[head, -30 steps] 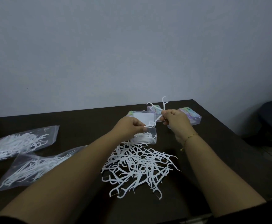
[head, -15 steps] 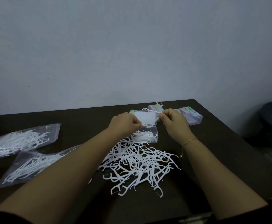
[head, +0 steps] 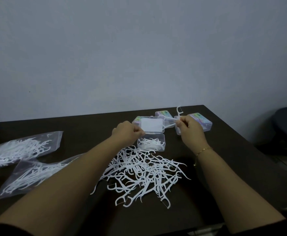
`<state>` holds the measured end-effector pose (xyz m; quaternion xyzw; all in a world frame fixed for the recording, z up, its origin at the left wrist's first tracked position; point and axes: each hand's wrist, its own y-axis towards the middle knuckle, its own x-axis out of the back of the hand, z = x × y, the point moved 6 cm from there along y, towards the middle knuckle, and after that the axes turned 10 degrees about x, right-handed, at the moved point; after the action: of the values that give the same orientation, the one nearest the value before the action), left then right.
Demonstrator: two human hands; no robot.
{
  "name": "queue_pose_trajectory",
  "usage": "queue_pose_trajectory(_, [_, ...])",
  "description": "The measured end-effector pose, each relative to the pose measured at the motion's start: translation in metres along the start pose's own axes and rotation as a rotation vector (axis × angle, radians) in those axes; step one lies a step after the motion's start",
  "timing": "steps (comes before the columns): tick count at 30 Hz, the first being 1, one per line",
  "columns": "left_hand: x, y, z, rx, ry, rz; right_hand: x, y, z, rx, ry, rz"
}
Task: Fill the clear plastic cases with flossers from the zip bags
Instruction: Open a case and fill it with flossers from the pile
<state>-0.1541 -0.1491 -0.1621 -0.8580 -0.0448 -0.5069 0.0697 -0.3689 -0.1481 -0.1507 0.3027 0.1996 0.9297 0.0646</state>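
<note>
head view: right hand (head: 189, 127) pinches a few white flossers (head: 172, 119) above the far right of the counter (head: 88, 123), grip narrow around them. left hand (head: 128, 132) curls at the near edge of the open clear case (head: 151, 136), apparently holding its raised lid. loose flossers pile (head: 144, 172) lies just near of the case. two zip bags (head: 22, 149) sit left, closed cases (head: 201, 121) far right.
</note>
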Motion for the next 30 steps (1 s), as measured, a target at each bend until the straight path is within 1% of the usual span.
queue_pose_trajectory(4, [-0.014, 0.006, -0.009, -0.040, 0.077, -0.010, 0.002, 0.001, -0.002, -0.017, 0.031, -0.029])
queue_pose_trajectory(8, [-0.023, 0.009, -0.010, -0.053, 0.144, 0.028, -0.006, 0.002, -0.002, -0.024, 0.069, 0.036])
queue_pose_trajectory(11, [-0.022, 0.011, -0.003, -0.056, 0.042, 0.039, -0.017, 0.000, 0.000, -0.072, 0.110, 0.080])
queue_pose_trajectory(15, [-0.018, 0.011, 0.005, -0.059, -0.121, 0.046, -0.032, -0.005, 0.003, -0.181, 0.318, 0.102])
queue_pose_trajectory(17, [-0.015, 0.010, 0.005, -0.045, -0.174, 0.063, -0.035, -0.006, 0.004, -0.207, 0.351, 0.117])
queue_pose_trajectory(19, [-0.013, 0.007, 0.004, -0.035, -0.218, 0.081, -0.035, -0.004, 0.002, -0.174, 0.252, 0.158])
queue_pose_trajectory(22, [-0.015, 0.006, 0.005, -0.006, -0.234, 0.127, -0.037, 0.001, -0.005, -0.107, -0.029, 0.291])
queue_pose_trajectory(24, [-0.018, 0.008, 0.008, 0.011, -0.181, 0.138, -0.039, 0.003, -0.007, -0.036, -0.289, 0.388])
queue_pose_trajectory(26, [-0.021, 0.011, 0.010, 0.022, -0.121, 0.132, -0.041, 0.004, -0.001, 0.062, -0.521, 0.441])
queue_pose_trajectory(28, [-0.023, 0.012, 0.010, 0.032, -0.037, 0.112, -0.044, 0.005, 0.008, 0.156, -0.687, 0.474])
queue_pose_trajectory(30, [-0.022, 0.011, 0.007, 0.034, 0.063, 0.076, -0.048, 0.006, 0.014, 0.216, -0.775, 0.495])
